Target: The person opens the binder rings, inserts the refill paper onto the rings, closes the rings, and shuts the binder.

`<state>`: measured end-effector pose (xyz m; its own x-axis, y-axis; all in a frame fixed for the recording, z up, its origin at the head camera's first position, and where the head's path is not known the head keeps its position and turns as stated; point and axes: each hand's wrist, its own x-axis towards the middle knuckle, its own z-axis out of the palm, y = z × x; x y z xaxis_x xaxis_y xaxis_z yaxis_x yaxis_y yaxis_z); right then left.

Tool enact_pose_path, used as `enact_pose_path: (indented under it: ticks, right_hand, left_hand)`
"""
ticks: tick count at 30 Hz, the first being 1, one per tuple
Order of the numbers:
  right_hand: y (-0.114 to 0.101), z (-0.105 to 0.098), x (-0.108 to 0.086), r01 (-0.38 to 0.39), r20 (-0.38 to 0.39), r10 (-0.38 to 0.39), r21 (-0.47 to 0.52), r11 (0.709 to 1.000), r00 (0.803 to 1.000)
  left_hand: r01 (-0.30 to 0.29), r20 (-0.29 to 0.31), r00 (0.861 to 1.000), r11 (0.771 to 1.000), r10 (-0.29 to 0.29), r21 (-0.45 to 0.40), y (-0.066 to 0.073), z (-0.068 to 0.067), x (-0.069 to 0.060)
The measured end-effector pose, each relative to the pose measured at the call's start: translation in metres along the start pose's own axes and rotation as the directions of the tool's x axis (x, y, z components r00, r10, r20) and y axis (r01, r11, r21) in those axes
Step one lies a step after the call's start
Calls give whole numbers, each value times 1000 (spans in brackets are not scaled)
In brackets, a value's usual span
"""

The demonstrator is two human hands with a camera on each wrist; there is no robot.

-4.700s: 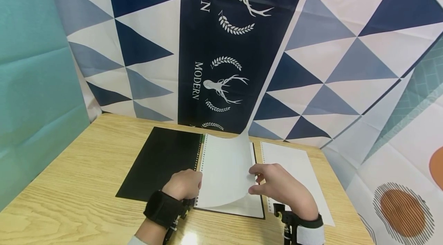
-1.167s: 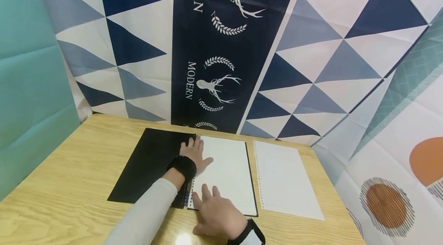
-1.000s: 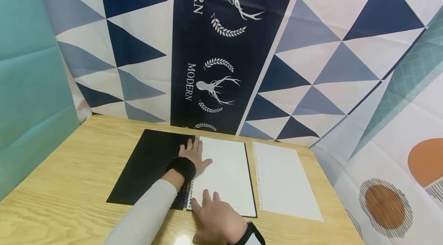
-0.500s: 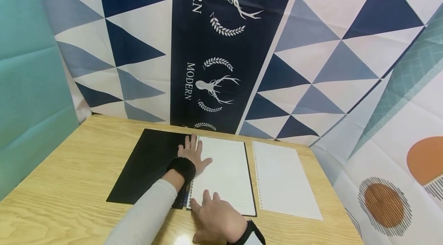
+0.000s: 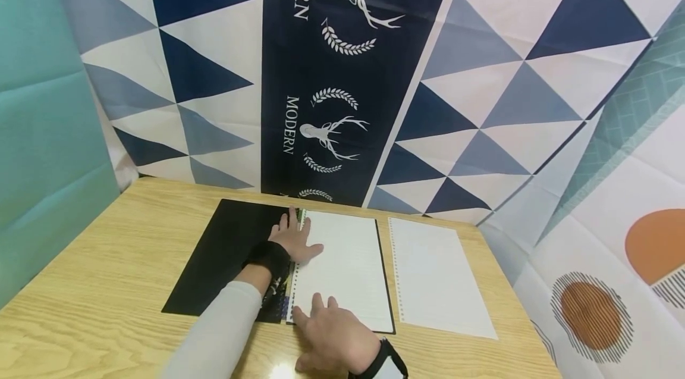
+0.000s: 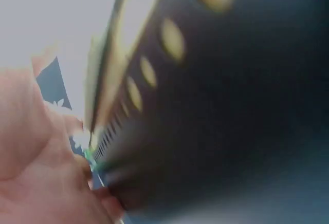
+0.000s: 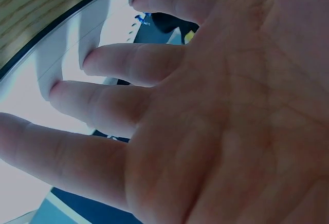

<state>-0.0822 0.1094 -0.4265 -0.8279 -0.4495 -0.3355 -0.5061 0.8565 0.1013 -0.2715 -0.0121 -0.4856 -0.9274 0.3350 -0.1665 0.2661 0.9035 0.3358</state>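
Note:
A stack of white lined sheets [image 5: 348, 272] with punched holes lies on a dark-edged backing, and a black cover [image 5: 219, 266] lies to its left. My left hand [image 5: 294, 242] is spread across the punched edge between cover and sheets, thumb over the paper. In the left wrist view the black cover [image 6: 221, 106] with its row of holes stands close beside my left hand [image 6: 36, 152]. My right hand [image 5: 334, 334], fingers spread, has its fingertips on the lower left of the top sheet. The right wrist view shows those fingertips of my right hand [image 7: 169, 95] touching the paper [image 7: 31, 95].
A separate white punched sheet [image 5: 444, 278] lies on the wooden table [image 5: 107, 260], right of the stack. Patterned cloth [image 5: 214, 69] hangs behind the table, with teal cloth [image 5: 53, 99] on the left and more patterned cloth [image 5: 631, 200] on the right.
From holding a lifted sheet earlier, my right hand has moved to the lower edge of the stack. Over the last half second my left hand has shifted slightly left, uncovering more of the punched edge.

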Motion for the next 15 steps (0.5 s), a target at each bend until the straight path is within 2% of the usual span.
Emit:
enact_pose_path:
  ticks: [5,11,15]
  right_hand:
    - [0,-1,0,-1,-27,0,-40,999,1000]
    - [0,-1,0,0,-18,0,-41,999,1000]
    - [-1,0,1,4,-13,-5,-46,999,1000]
  left_hand:
    - [-68,79,994,991,77,-116,-5,-18,-17]
    - [-97,12,995,984,100,-150,-12,-20,-17]
    - [-90,11,996,990,92,-106,-16,-20,-16]
